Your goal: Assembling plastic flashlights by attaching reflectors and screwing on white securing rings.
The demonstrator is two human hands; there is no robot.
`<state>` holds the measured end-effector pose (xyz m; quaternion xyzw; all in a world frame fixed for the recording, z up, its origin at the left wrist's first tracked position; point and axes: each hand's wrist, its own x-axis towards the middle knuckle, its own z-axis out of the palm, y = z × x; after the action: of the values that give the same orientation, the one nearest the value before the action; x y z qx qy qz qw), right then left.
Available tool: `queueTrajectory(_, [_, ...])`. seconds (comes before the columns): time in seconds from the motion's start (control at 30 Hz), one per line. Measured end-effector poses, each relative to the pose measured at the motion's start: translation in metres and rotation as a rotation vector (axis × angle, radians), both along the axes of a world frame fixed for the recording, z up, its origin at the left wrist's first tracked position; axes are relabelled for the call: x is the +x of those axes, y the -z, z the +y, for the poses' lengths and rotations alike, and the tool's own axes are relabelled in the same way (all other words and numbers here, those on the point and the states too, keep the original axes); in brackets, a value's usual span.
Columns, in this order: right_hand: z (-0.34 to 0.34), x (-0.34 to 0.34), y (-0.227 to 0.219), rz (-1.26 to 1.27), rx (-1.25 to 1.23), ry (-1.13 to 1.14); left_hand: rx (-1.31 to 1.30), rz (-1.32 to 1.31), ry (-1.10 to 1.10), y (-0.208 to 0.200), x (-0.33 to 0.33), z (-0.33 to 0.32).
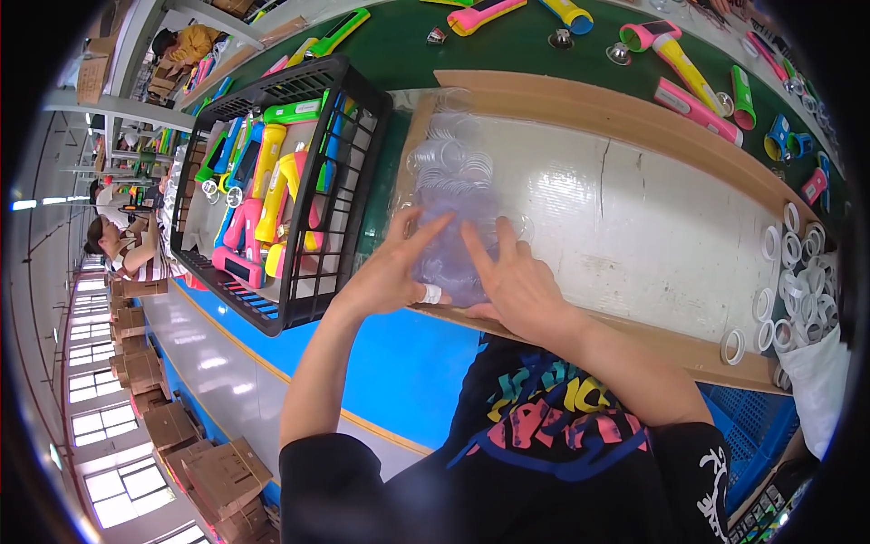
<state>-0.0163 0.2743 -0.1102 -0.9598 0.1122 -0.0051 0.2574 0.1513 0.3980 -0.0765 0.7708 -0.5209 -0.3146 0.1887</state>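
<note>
Both my hands rest on a pale bluish, see-through plastic sheet or bag [450,245] at the left end of a shallow cardboard-edged tray [580,204]. My left hand [390,267] lies on its left side, fingers stretched and apart, with a white wrap around the thumb. From the right, my right hand [517,276] touches the plastic with spread fingers. Neither hand grips anything visible. Just beyond the fingertips, several clear round discs [462,168] lie in overlapping rows; some are partly covered by the plastic.
Left of the tray stands a black basket [340,195] of colourful flashlight bodies [269,172]. White rings [797,290] are heaped at the tray's right end. More flashlight parts [698,109] lie on the green table [399,45] behind. Cardboard boxes [222,476] and another person [127,245] are farther left.
</note>
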Motion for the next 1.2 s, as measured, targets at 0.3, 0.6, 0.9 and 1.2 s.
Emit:
queueTrajectory(0.3, [-0.006, -0.002, 0.015, -0.112, 0.137, 0.028, -0.056, 0.166, -0.166, 0.022, -0.011, 0.008])
queueTrajectory(0.6, [-0.068, -0.049, -0.013, -0.290, 0.223, 0.137, -0.196, 0.164, -0.054, -0.010, -0.041, -0.074])
queueTrajectory(0.9, [-0.202, -0.126, -0.028, -0.174, -0.147, 0.336, -0.328, 0.461, 0.131, 0.026, -0.106, -0.249])
queueTrajectory(1.2, [-0.227, -0.132, 0.009, -0.209, -0.251, 0.474, -0.377, -0.379, 0.289, 0.028, -0.105, -0.263])
